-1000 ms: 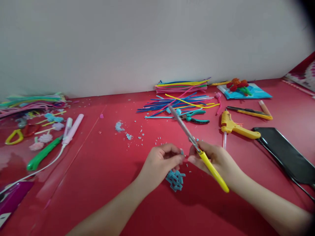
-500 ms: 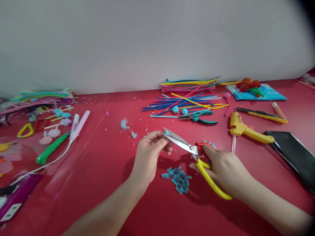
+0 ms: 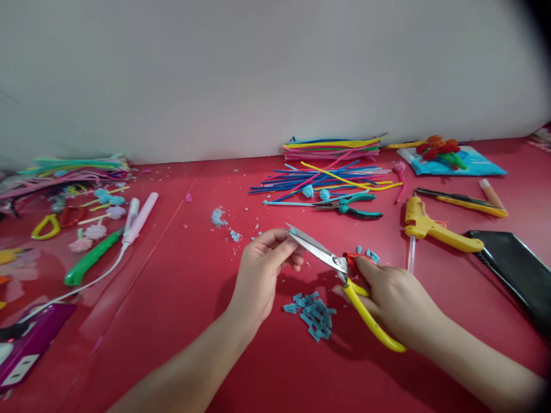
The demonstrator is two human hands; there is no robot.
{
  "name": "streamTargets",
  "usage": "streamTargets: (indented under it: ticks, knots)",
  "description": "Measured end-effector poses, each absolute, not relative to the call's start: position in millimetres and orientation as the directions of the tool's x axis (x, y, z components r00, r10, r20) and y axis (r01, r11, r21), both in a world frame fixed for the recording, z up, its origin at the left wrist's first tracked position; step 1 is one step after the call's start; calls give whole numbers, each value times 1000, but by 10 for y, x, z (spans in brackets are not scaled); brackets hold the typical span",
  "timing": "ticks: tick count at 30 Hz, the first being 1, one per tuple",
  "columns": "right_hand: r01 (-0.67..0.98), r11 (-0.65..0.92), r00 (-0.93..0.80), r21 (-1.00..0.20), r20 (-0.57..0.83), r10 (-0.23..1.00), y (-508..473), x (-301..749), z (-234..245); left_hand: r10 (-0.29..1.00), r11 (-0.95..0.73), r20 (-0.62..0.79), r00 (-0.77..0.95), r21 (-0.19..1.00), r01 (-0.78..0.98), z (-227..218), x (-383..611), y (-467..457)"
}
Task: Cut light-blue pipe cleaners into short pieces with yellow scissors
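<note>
My right hand [image 3: 390,298] grips yellow-handled scissors [image 3: 344,275], blades pointing left and up. My left hand [image 3: 262,272] pinches a tiny blue piece [image 3: 293,232] at the blade tips. Below the two hands lies a small heap of cut blue pipe-cleaner bits [image 3: 313,312] on the red table [image 3: 181,321]. A few more blue bits [image 3: 369,253] lie just past my right hand.
Loose coloured pipe cleaners [image 3: 327,178] and teal pliers [image 3: 350,206] lie beyond the hands. A yellow glue gun [image 3: 434,226], a yellow cutter [image 3: 462,201] and a black tray [image 3: 516,269] are at the right. At the left are a green-handled tool [image 3: 90,258], a pink corded wand [image 3: 140,218] and more pipe cleaners [image 3: 69,172].
The scissors swung down from pointing up-left to lying lower and flatter, and my left hand rose from the heap to the blade tips. Little has moved in the last half second.
</note>
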State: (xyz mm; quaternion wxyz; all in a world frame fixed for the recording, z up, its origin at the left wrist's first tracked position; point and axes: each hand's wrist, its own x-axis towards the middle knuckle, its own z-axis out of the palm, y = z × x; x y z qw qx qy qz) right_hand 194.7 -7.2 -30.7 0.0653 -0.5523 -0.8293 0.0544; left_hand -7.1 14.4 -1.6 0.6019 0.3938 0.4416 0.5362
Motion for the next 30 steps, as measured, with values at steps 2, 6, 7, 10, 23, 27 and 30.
streamTargets:
  ticks: [2, 6, 7, 10, 23, 27, 30]
  knots:
    - [910, 379, -376, -168, 52, 925, -74, 1943, -301, 994, 112, -106, 36, 948, -297, -12, -66, 143]
    - [906, 383, -379, -181, 58, 924, -76, 1948, -297, 994, 113, -108, 35, 950, -290, -5, -63, 138]
    - [904, 387, -383, -181, 56, 922, -76, 1952, -298, 994, 114, -109, 32, 951, -288, -3, -64, 138]
    - [903, 394, -391, -173, 53, 919, -76, 1963, -303, 992, 123, -121, 25, 950, -288, 7, -66, 140]
    - [917, 358, -354, -177, 53, 934, -53, 1988, -270, 992, 125, -119, 37, 959, -256, 9, -74, 142]
    - [877, 243, -283, -414, -37, 958, -27, 1939, -210, 983, 179, -160, 93, 950, -258, 2, -41, 123]
    - [727, 137, -267, -673, -94, 959, -25, 1880, -135, 946, 281, -226, 234, 929, -239, -10, 10, 86]
